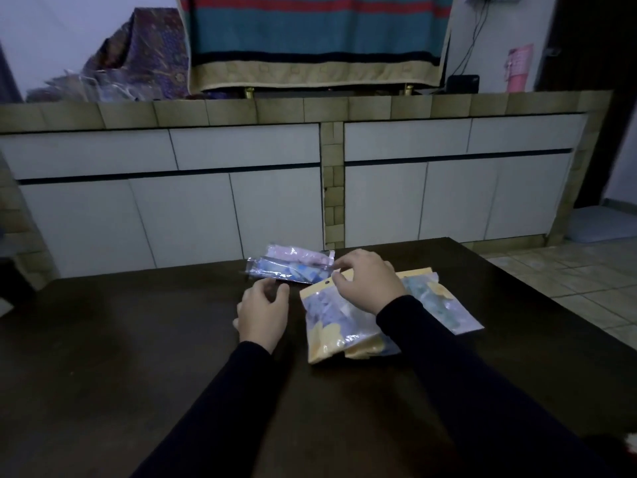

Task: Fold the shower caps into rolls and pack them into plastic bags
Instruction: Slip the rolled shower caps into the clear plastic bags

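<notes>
Head view: no legible bag [339, 317] labels

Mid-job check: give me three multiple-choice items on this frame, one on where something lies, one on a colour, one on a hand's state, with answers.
1. Where does the clear bag lie relative to the yellow-topped bag?
A. Farther from the person
B. Nearer the person
C. On the floor

2. What colour is the table?
A. White
B. Dark brown
C. Red

3. What is the left hand doing?
A. Holding nothing, fingers loosely curled
B. Gripping a cup
C. Pressing a drawer

Answers: 1 A, it sits toward the table's far edge. 2 B, the bare top looks dark brown. 3 A, nothing shows between its fingers; the right hand rests on the yellow-topped bag.
</notes>
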Available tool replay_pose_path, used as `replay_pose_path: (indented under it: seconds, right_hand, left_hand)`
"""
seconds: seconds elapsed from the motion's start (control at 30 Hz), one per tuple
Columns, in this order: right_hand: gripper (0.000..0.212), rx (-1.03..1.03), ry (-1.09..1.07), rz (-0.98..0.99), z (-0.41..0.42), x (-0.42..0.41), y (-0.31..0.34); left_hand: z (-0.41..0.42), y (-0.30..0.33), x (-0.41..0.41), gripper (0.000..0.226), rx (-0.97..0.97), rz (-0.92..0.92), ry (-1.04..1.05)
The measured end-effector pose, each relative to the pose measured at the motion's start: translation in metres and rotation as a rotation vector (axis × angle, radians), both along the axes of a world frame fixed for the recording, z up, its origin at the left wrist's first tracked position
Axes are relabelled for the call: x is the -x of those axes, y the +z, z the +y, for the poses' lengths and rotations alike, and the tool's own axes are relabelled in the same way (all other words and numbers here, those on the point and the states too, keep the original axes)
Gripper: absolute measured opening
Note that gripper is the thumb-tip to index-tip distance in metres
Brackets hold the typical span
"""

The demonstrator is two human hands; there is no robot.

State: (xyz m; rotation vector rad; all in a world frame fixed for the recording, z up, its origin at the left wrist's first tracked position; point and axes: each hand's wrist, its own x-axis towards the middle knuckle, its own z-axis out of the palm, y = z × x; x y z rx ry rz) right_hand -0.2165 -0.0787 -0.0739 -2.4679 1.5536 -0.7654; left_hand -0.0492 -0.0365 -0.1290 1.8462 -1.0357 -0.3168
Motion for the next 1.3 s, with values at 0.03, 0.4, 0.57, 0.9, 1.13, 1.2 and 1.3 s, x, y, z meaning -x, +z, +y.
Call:
replay_pose_path:
  seconds: [0.03, 0.4, 0.57, 0.9, 1.13, 1.2, 1.3]
  right_hand:
    - [0.031, -0.017, 0.018, 0.028, -0.005, -0.011, 0.003]
    - [0.029, -0.216, 0.045, 0.135, -0.087, -0.108, 0.0]
    - [0.037, -0.268, 0.069, 0.203, -0.111, -0.129, -0.009]
    - [0.039, -0.315, 0.214, 0.153, -0.1, -0.148, -0.001]
    - [0.037, -0.284, 0.359, 0.016, -0.075, -0.172, 0.013]
    - [0.038, -0.27, 0.384, -0.042, -0.068, -0.179, 0.013]
    - [0.048, -0.213, 0.33, -0.146, -0.055, -0.187, 0.0]
  left_hand:
    - [-0.004, -0.001, -0.007, 0.036, -0.014, -0.016, 0.024]
    - [-0.069, -0.008, -0.059, 0.051, -0.122, -0.224, 0.184]
    - [-0.091, -0.012, -0.071, 0.047, -0.291, -0.282, 0.171]
    - [-0.086, -0.015, -0.096, 0.035, -0.058, 0.004, 0.164]
    - [-0.057, -0.003, -0.12, 0.015, 0.501, 0.333, 0.147]
    - [-0.05, -0.003, -0.132, 0.012, 0.602, 0.398, 0.147]
    - [-0.043, -0.005, -0.147, 0.009, 0.678, 0.441, 0.162]
